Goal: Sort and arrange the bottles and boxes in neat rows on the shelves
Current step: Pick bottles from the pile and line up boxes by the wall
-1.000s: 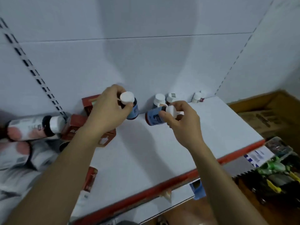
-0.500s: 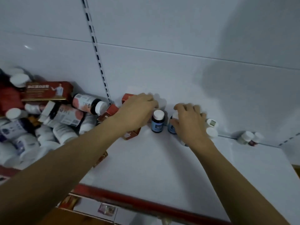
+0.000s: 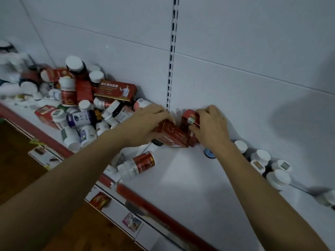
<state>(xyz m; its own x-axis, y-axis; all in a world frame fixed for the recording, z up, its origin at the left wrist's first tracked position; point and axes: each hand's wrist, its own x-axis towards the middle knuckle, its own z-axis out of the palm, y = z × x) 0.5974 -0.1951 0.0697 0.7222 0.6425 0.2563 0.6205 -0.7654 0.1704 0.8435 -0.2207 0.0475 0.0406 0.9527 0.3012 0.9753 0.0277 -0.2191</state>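
Note:
Two small dark red boxes sit against the back wall of the white shelf (image 3: 190, 178). My left hand (image 3: 145, 122) grips the lying red box (image 3: 172, 134) from its left end. My right hand (image 3: 210, 124) holds the upright red box (image 3: 188, 120) with fingers curled over its top. A row of white-capped bottles (image 3: 261, 156) stands along the wall to the right of my right hand; a blue-labelled bottle (image 3: 209, 153) shows just under my right wrist. A red-labelled bottle (image 3: 139, 165) lies on its side near the shelf's front edge.
A jumbled pile of bottles and boxes (image 3: 81, 105) covers the shelf's left part, with a long red box (image 3: 116, 90) on top. The shelf's red front edge (image 3: 154, 207) carries price tags. A slotted upright (image 3: 171, 60) runs up the wall. Wooden floor lies below left.
Both hands have left the blue-labelled bottles standing by the wall and now hold the two red boxes to their left. The view has swung left, showing more of the pile.

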